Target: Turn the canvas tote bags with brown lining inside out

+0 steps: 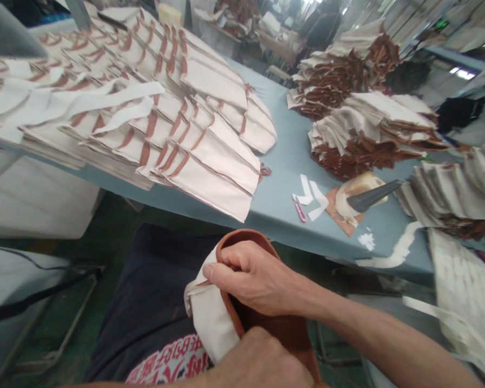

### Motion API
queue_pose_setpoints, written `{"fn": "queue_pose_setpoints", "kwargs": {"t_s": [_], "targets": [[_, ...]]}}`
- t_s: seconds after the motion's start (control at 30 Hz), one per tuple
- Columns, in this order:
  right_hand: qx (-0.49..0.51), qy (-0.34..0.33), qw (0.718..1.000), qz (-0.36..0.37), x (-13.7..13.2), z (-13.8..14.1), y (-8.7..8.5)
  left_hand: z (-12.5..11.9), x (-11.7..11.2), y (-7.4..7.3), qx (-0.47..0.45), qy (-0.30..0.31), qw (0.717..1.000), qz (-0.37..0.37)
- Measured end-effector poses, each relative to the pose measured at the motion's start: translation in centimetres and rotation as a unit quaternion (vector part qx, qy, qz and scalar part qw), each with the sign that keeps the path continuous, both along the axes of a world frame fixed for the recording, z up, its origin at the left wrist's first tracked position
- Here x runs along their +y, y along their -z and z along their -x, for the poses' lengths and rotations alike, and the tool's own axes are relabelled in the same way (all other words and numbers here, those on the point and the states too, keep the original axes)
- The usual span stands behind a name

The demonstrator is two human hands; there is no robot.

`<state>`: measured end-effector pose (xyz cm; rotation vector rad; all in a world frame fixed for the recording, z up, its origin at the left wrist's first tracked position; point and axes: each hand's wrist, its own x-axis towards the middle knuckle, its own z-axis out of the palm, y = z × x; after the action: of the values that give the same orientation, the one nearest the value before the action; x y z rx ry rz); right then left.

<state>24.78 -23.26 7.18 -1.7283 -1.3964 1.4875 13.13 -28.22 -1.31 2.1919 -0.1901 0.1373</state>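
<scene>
A cream fabric pouch with a brown lining (216, 328) is held above the lap, its brown-edged opening facing up. My right hand (253, 275) is closed on the rim, its thumb on the cream outer side and its curled fingers at the brown inside. Lower down, my left hand (262, 358) is closed at the near side of the same opening, its fingertips hidden from view. A dark apron with red and white lettering (173, 358) lies beneath the pouch.
A blue-grey table (283, 210) carries overlapping rows of cream pieces with brown edges (222, 172). Farther right are stacks of cream and brown pieces (359, 129), white strips, a pink cutter (299, 208) and a yellowish block with a dark cone-shaped object (372, 196).
</scene>
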Motion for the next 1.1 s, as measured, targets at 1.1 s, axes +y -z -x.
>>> {"fn": "queue_pose_setpoints", "kwargs": {"t_s": [1.1], "targets": [[-0.055, -0.08, 0.917, -0.387, 0.3, -4.5, 5.6, 12.2, 17.2, -2.4, 0.072, -0.245, 0.964, 0.078]]}}
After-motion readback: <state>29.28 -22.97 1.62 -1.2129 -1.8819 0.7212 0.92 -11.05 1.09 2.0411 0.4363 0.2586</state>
